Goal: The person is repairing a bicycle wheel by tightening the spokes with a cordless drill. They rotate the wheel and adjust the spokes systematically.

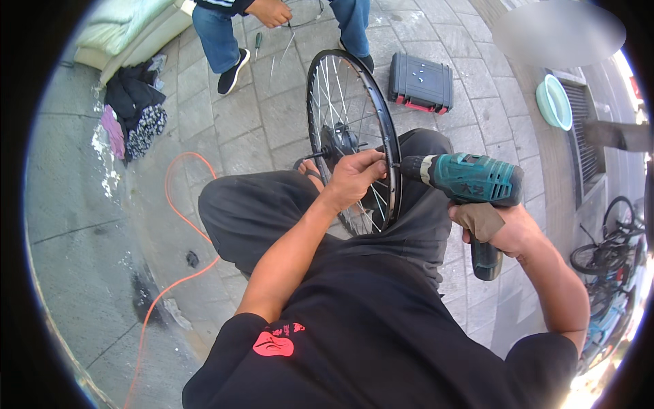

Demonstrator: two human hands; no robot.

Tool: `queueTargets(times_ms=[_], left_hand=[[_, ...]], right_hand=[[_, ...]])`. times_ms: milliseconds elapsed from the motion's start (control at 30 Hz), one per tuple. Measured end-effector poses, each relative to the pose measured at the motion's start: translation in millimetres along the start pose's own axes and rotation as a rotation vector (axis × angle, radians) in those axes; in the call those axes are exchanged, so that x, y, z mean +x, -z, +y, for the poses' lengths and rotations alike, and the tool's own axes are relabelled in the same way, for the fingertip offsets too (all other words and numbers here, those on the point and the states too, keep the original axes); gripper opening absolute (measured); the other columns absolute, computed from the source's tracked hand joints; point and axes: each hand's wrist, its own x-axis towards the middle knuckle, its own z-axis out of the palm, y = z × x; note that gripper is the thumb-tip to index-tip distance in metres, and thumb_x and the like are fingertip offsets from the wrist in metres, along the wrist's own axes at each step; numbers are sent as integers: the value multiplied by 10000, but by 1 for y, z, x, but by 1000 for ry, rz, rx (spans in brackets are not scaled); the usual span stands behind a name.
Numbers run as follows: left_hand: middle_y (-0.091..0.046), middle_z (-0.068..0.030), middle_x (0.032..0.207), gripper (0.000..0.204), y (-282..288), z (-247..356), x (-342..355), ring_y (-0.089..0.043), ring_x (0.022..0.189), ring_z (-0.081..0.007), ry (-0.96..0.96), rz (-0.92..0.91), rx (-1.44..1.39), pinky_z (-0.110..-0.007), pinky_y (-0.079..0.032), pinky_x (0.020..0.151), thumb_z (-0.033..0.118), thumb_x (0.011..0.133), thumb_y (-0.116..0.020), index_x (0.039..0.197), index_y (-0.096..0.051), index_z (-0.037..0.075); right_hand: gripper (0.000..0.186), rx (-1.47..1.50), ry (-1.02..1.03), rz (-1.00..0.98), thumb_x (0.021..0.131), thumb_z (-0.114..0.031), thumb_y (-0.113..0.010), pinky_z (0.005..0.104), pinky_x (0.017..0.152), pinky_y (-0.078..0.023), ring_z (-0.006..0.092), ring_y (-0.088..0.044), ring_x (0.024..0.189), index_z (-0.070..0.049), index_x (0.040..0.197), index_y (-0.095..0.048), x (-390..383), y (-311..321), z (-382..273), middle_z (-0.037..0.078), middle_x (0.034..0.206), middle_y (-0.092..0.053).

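Observation:
A black-rimmed spoked bicycle wheel (392, 146) stands upright between my legs, with a dark hub (340, 140) at its centre. My left hand (354, 178) is closed at the right side of the wheel, fingertips pinched on the rim or a spoke beside it; exactly which is hidden. My right hand (497, 228) grips a teal and black cordless drill (477, 178), brown material lying across the fingers. The drill's front end meets the outer side of the rim beside my left fingertips.
Another person (269, 12) holds thin rods ahead, near a screwdriver (258, 44). A black case (420, 82) and mint basin (554, 102) lie to the right, bicycles (599, 255) farther down. Dark clothes (129, 95), a pale sofa (129, 34) and an orange hose or cable (170, 177) are leftward.

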Motion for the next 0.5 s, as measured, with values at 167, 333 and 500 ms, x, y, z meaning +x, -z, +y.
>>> queueTargets(times_ms=[167,333,500], left_hand=[[-707,19,991,197,-2,-15,8,-636,939,-66,-169,-9,28,-241,-519,849,109,1093,-671,1216,-743,-27],[-727,-48,898,159,1,-24,16,-696,826,-121,-368,14,100,-282,-538,753,111,1062,-702,1138,-767,-14],[-743,-105,881,130,-6,-18,19,-739,790,-197,-361,46,100,-315,-555,722,100,1039,-714,1076,-780,-6]], right_hand=[[93,-89,-120,20,896,-149,-641,314,655,-471,100,-516,670,-66,857,-632,0,5,-38,-22,755,-558],[79,33,-20,-37,1007,-98,-623,282,668,-491,99,-599,736,-44,962,-659,-2,15,-30,6,815,-624],[70,52,-49,59,1021,-102,-643,282,694,-513,111,-612,748,-36,1013,-664,-14,10,-12,14,863,-651]])
